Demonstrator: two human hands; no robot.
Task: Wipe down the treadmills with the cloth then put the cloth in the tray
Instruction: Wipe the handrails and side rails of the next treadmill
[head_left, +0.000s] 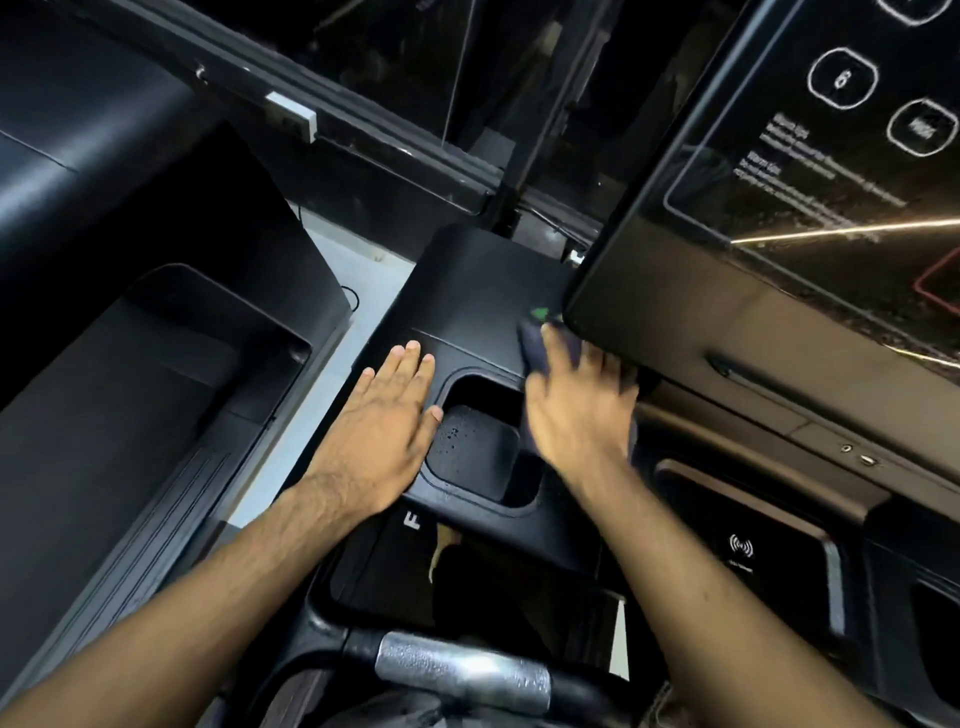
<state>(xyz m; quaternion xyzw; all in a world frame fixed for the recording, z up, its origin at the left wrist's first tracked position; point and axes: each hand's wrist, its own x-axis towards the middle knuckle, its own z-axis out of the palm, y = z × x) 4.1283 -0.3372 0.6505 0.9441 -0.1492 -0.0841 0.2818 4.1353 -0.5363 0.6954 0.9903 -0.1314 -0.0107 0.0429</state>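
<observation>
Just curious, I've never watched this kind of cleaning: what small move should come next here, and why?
Probably slide the cloth under the right hand down into the recessed tray: what look like droplets sit on its floor, and the cloth is just beside its rim. The left hand lies flat on the other side, seemingly bracing.

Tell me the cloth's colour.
Dark bluish-purple cloth under the right hand, best in head view.

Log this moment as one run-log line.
step: wiping | left hand: flat on treadmill console beside recessed tray | right hand: presses dark cloth by screen corner | stowed: no
</observation>
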